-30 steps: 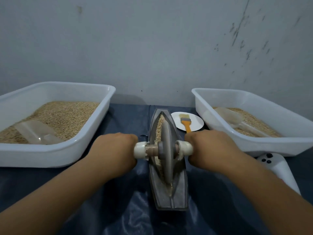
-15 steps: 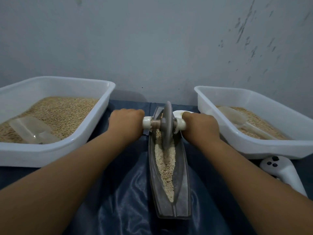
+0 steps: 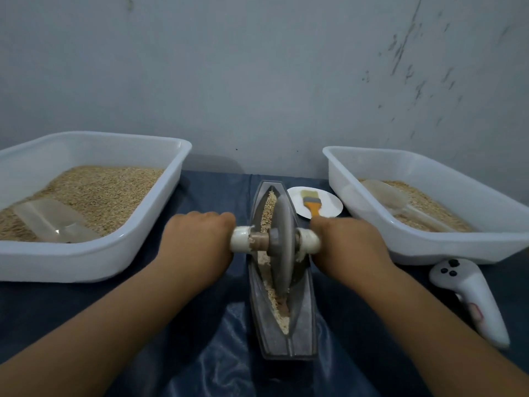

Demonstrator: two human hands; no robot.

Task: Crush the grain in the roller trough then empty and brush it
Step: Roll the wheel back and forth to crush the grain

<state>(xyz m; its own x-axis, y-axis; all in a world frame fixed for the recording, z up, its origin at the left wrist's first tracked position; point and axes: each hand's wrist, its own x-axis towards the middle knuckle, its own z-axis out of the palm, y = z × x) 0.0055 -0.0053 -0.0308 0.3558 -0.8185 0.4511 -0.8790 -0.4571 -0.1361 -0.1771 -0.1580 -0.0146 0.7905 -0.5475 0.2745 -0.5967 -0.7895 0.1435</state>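
no readable text, no labels, brands or numbers on any surface, white controller (image 3: 475, 299) shows only unmarked dark buttons

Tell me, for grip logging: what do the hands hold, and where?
Both hold the grey disc roller by its white axle handles: left hand, right hand.

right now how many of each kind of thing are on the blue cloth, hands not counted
white tubs with grain: 2 (left tub, right tub)
clear scoops: 2 (left scoop, right scoop)
roller trough: 1
roller wheel: 1
brush: 1
white plate: 1
white controller: 1
total: 9
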